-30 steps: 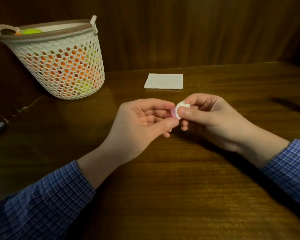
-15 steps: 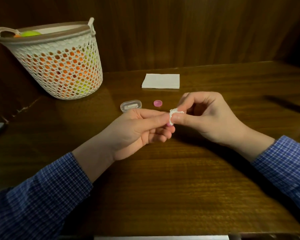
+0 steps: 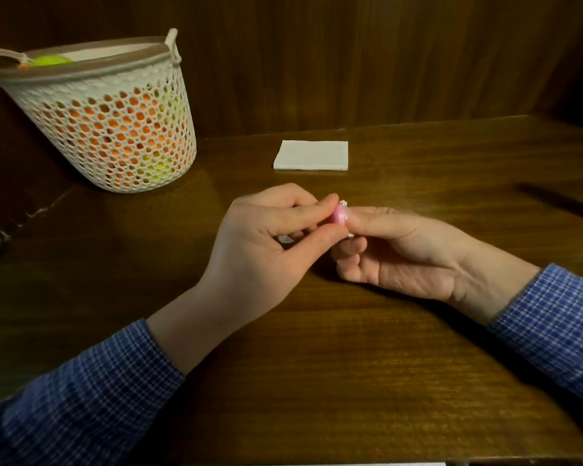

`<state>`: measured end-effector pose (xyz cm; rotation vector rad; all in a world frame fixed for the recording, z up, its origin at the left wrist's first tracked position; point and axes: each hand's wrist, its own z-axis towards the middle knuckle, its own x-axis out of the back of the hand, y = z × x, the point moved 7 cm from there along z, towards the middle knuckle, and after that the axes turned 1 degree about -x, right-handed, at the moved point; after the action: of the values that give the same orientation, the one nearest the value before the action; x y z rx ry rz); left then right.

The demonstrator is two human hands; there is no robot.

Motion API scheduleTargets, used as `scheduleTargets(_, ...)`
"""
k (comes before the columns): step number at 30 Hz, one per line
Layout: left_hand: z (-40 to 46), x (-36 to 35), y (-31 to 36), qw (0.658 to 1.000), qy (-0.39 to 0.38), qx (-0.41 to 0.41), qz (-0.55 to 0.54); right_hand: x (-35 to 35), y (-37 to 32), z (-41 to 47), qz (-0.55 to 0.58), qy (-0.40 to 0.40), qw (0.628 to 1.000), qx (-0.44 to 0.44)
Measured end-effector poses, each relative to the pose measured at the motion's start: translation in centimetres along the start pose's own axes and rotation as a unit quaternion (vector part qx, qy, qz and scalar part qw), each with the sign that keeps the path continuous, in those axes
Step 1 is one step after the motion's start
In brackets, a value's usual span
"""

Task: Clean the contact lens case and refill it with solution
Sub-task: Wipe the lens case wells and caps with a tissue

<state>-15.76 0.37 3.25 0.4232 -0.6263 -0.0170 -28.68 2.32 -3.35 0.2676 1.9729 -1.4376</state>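
– What are the hands doing?
– The left hand [image 3: 266, 240] pinches a little pink cap [image 3: 338, 215] with finger and thumb. The right hand [image 3: 398, 250] pinches a scrap of white tissue [image 3: 344, 204] against it.
– Where?
– Over the middle of the desk [image 3: 317, 364]. A folded napkin [image 3: 311, 155] lies near the back edge, a basket [image 3: 115, 129] at the back left corner.

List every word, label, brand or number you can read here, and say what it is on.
None can be read: the folded tissue, the basket, the pink cap pinched by the left hand and the wooden table show no lettering.
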Motion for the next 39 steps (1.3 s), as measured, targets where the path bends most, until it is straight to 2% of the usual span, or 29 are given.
scheduleTargets(2, -0.1, -0.5, -1.1, 0.995, -0.011, 0.072, -0.071, 0.6, -1.1, -0.1, -0.087, 0.044, 0.993, 0.064)
scheduleTargets(4, -0.4, -1.2, -2.7, 0.974, -0.036, 0.159, -0.158, 1.1, -2.6, -0.7, -0.212, 0.104, 0.959, 0.158)
scheduleTargets(5, -0.6, -1.5, -3.5, 0.954, -0.049, 0.208, -0.212, 1.2, -3.4, -1.2, -0.296, 0.139, 0.920, 0.217)
scheduleTargets(7, -1.2, -2.7, -4.7, 0.876, -0.067, 0.316, -0.357, 0.4, -4.5, -2.2, -0.450, 0.185, 0.811, 0.324)
scheduleTargets(8, -1.5, -3.2, -5.0, 0.834, -0.067, 0.352, -0.420, 0.0, -4.7, -2.4, -0.490, 0.191, 0.773, 0.355)
scheduleTargets(9, -1.6, -3.5, -5.3, 0.804, -0.056, 0.373, -0.459, -0.3, -4.8, -2.6, -0.507, 0.193, 0.752, 0.374)
scheduleTargets(12, -2.0, -3.9, -6.0, 0.754, -0.047, 0.418, -0.504, -0.5, -5.1, -2.8, -0.536, 0.192, 0.724, 0.389)
scheduleTargets(16, -2.2, -4.3, -5.7, 0.714, -0.109, 0.442, -0.531, -0.4, -4.9, -2.7, -0.544, 0.180, 0.727, 0.378)
scheduleTargets(20, -2.2, -4.2, -5.9, 0.718, -0.109, 0.432, -0.535, -0.5, -4.9, -2.8, -0.527, 0.170, 0.740, 0.383)
scheduleTargets(23, -2.3, -4.3, -5.9, 0.717, -0.115, 0.436, -0.531, -0.7, -4.9, -2.7, -0.552, 0.169, 0.725, 0.375)
scheduleTargets(28, -2.3, -4.5, -5.6, 0.683, -0.159, 0.483, -0.524, -1.6, -5.0, -2.9, -0.596, 0.147, 0.694, 0.377)
scheduleTargets(31, -2.5, -4.4, -5.6, 0.685, -0.196, 0.495, -0.497, -2.1, -4.8, -3.0, -0.619, 0.121, 0.674, 0.386)
scheduleTargets(33, -2.6, -4.2, -5.6, 0.692, -0.204, 0.489, -0.490, -2.2, -4.6, -3.0, -0.617, 0.114, 0.677, 0.383)
scheduleTargets(35, -2.4, -3.8, -5.6, 0.713, -0.197, 0.471, -0.481, -1.9, -4.5, -3.0, -0.598, 0.125, 0.696, 0.378)
scheduleTargets(37, -2.1, -3.3, -5.6, 0.752, -0.175, 0.440, -0.458, -1.5, -4.4, -2.8, -0.566, 0.139, 0.727, 0.363)
scheduleTargets(38, -1.8, -2.9, -5.6, 0.791, -0.160, 0.407, -0.427, -1.2, -4.3, -2.6, -0.539, 0.143, 0.752, 0.351)
scheduleTargets(39, -1.3, -2.3, -5.4, 0.842, -0.138, 0.357, -0.379, -0.8, -4.3, -2.3, -0.492, 0.145, 0.793, 0.329)
